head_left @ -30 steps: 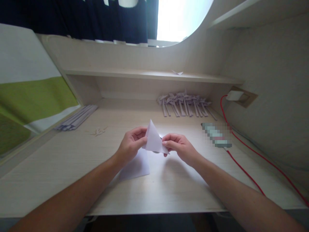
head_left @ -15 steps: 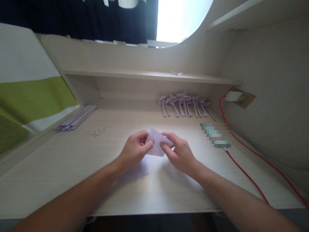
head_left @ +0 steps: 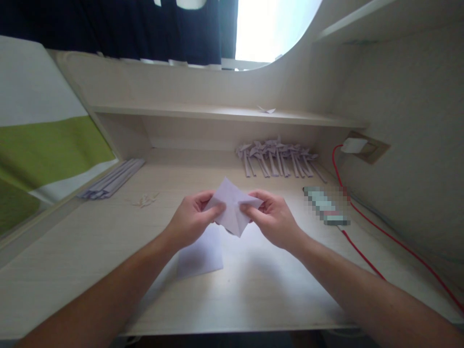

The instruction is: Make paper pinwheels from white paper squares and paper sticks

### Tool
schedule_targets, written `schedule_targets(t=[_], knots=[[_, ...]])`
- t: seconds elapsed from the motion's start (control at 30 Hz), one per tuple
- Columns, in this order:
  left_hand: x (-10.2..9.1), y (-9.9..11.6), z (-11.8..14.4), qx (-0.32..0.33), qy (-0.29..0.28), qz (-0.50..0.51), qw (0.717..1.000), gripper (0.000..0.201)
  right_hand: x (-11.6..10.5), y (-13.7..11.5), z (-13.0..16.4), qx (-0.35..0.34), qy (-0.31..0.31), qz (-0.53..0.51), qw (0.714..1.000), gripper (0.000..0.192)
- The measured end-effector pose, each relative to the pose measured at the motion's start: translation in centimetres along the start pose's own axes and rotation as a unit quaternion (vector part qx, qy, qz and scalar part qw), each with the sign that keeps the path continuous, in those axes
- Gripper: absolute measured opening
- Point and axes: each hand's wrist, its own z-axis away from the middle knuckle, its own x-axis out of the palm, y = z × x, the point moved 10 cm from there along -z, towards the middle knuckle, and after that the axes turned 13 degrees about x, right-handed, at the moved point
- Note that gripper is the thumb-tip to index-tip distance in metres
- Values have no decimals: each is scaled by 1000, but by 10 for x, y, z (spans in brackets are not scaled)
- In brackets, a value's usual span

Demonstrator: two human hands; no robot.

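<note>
A pale lilac sheet of folding paper (head_left: 232, 203), creased and star-like in outline, is held up above the desk between both hands. My left hand (head_left: 194, 212) pinches its left side, thumb on the front face and fingers behind. On the opposite side my right hand (head_left: 273, 215) grips it the same way, its thumb near the centre. Below my left hand a flat lilac paper sheet (head_left: 201, 256) lies on the desk, partly covered by that hand and wrist.
Paper pinwheels on rolled stems (head_left: 277, 157) lie at the back right. Rolled paper sticks (head_left: 114, 179) are stacked at the left, near small pale sticks (head_left: 146, 199). A phone (head_left: 326, 205) with a red cable (head_left: 362, 258) rests at right. One folded paper piece (head_left: 267, 110) sits on the shelf.
The held paper has been spread out into a wider shape, its lower point now showing. My hands have moved slightly apart, uncovering more of the flat sheet.
</note>
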Motion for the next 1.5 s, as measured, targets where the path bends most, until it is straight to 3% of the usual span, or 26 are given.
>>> schedule_targets(t=[0.17,0.33,0.47,0.63,0.8,0.97,1.2,1.33,1.43,1.5], knots=[[-2,1,0,-10,12,57,998,15,-1,11,3,57,-24,-60,996,12],[14,-7,8,-48,-30,134,989,13,3,35,8,127,-82,-152,977,14],[15,-10,13,-61,-30,146,987,15,0,48,6,160,-74,-192,965,9],[8,-15,13,-75,-25,115,990,18,2,59,1,194,-98,-214,953,13],[9,-18,12,-92,-30,94,991,16,15,62,5,230,-177,-237,927,26],[21,-17,14,-99,-67,86,989,20,30,67,14,263,-206,-154,930,40],[19,-21,13,-94,-60,77,991,26,34,77,15,293,-201,-174,918,36],[11,-21,11,-72,-22,75,994,30,30,81,13,304,-182,-202,913,32],[6,-20,10,-60,1,82,995,26,24,78,9,281,-152,-214,923,27],[10,-20,11,-64,-26,57,996,20,21,75,7,256,-139,-215,932,26]])
